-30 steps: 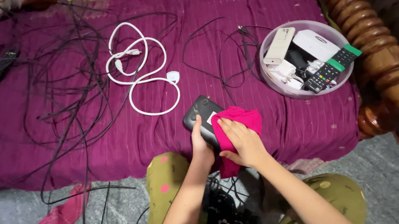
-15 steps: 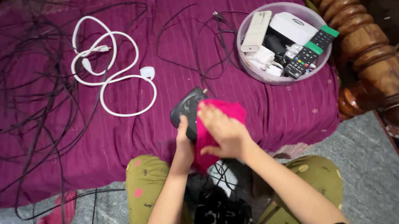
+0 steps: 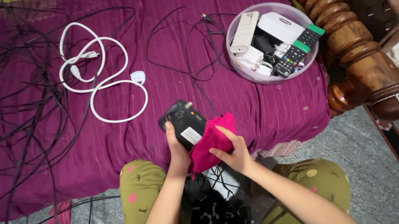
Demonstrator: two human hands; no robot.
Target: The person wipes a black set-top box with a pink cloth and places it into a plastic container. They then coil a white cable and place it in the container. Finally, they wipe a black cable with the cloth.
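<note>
Left hand wraps around the lower end of a black device, thumb laid along its edge, holding it tilted above the near edge of the bed with its white-stickered face up. Right hand pinches a pink cloth between thumb and fingers and presses it against the right side of the device. Beyond them, on the purple bedspread, a thin black wire trails toward a round clear bowl holding remote controls and white adapters. A coiled white cable lies to the left, with a tangle of black cables past it. Carved wooden bedpost stands at the right.
</note>
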